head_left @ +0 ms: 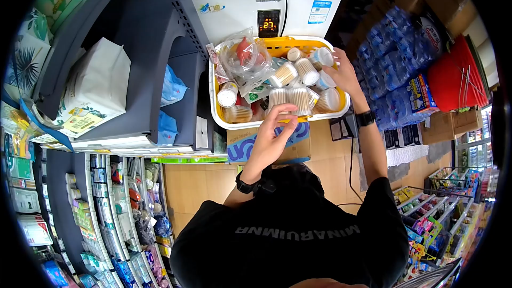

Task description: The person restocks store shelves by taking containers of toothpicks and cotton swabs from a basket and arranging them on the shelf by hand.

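Note:
A yellow and white plastic basket holds several clear tubs of thin sticks, which look like toothpicks or cotton swabs. My left hand is over the basket's front rim, its fingers bent and apart beside two upright stick tubs. Whether its fingertips touch them I cannot tell. At the right rim, my right hand reaches in with thumb and fingers apart around the near end of a pale-ended tub. A clear plastic bag with a red item lies at the basket's back left.
Behind the basket stands a white air-conditioning unit with a lit display. A dark shelf with tissue packs rises on the left. Bottled water packs and a red container are on the right. A cable crosses the floor.

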Motion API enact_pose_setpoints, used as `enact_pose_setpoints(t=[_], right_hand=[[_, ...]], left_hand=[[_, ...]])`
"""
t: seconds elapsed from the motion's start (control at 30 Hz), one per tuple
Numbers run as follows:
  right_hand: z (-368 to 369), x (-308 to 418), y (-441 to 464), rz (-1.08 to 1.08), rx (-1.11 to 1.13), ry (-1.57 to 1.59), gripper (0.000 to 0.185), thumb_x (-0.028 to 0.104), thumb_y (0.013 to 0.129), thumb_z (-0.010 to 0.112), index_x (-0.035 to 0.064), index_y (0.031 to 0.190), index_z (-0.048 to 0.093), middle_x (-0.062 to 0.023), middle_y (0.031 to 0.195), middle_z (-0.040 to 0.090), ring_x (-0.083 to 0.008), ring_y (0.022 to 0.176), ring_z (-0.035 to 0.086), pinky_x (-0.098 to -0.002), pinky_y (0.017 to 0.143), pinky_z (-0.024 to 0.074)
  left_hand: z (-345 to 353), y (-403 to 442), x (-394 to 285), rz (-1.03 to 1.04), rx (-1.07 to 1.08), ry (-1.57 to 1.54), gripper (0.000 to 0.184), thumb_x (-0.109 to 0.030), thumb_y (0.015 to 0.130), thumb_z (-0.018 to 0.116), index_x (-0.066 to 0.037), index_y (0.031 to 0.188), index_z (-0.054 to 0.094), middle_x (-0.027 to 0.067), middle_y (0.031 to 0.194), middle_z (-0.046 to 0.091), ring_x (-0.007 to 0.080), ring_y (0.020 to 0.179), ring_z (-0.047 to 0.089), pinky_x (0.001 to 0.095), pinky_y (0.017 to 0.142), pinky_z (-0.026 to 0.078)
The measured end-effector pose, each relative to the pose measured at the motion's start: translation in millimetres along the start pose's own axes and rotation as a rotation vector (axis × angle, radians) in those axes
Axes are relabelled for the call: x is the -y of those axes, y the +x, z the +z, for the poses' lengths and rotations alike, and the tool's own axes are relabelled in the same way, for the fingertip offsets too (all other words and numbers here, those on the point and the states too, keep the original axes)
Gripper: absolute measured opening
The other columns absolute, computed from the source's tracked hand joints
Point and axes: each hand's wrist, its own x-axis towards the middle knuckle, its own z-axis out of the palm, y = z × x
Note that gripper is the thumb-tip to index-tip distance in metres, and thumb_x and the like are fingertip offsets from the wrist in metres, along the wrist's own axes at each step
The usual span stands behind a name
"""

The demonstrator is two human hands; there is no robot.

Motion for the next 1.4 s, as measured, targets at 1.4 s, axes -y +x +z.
enact_pose_setpoints(t=[1.4], right_hand=[[-38.4,142.7,-128.6,-0.217,0.055,0.767,0.074,0.003,0.079,0.081,-0.0045,0.144,0.047,-0.0207,0.145,0.054,-0.0280,0.135,0.052,-0.0432,0.114,0.0405]], left_hand=[[-30.5,-14.3,-34.5,0.198,-0.156,0.044,0.040,-0.014,0.100,0.065,-0.002,0.137,0.056,0.0122,0.139,0.059,0.0208,0.126,0.058,0.0326,0.098,0.050]])
